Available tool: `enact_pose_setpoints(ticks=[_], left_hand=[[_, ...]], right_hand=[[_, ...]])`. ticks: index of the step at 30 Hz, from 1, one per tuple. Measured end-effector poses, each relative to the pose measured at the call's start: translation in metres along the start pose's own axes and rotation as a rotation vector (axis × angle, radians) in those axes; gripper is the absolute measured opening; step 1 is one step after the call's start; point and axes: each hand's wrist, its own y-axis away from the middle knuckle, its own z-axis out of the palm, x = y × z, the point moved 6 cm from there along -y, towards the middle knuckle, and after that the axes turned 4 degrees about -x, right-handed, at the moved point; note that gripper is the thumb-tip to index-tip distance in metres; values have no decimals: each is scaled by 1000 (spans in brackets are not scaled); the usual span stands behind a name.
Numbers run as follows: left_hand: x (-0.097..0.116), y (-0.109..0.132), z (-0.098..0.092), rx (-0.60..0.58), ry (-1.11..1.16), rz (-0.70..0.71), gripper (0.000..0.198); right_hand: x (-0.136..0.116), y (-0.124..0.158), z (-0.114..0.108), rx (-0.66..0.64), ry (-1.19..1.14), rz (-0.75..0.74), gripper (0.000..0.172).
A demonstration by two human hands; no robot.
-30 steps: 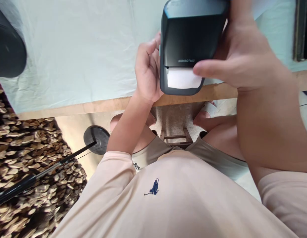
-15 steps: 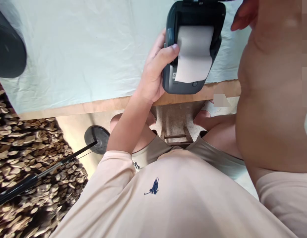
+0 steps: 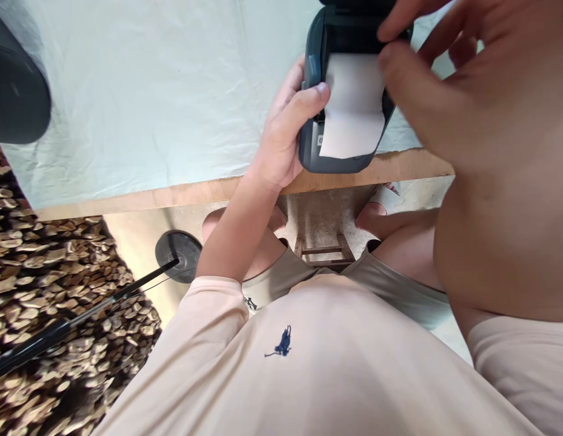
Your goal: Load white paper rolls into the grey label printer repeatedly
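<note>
My left hand [image 3: 290, 121] is closed around the left side of a dark grey portable receipt printer [image 3: 338, 163], holding it over the front edge of the table. The printer's lid [image 3: 354, 3] is up at the top of the view. White paper [image 3: 354, 109] lies in the bay, its loose end hanging over the printer's front; my left thumb rests at the paper's left edge. My right hand [image 3: 440, 79] is at the printer's upper right, thumb and forefinger a little apart beside the paper's corner. Whether they touch the paper is unclear.
A pale cloth [image 3: 149, 91] covers the wooden table [image 3: 172, 197]. A dark rounded object [image 3: 17, 85] stands at the far left. Below are a black stand with a round base [image 3: 181, 242], stacked firewood [image 3: 72, 260] and a small wooden stool [image 3: 322, 250] between my legs.
My right hand has come in from the upper right to the printer's bay and paper. The paper's loose end has shifted slightly down and left. My left hand keeps its hold.
</note>
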Motion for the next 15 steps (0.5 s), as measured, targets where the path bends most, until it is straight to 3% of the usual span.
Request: enact_pose_setpoints(ticks=[2,3,8,15], left_hand=[[1,2,0,27,-10,25,18],[1,3,-1,37,-14,41,20],[-1,4,-1,31,12,67,18],[0,0,-1,-2,50,16,16]], right_hand=[[-5,4,3,-66,429,-98,30],[-3,4,5,-78,515,-106,31],[6,-1,11,-108,563,-49,36],[-12,7,4,-40,419,-116,40]])
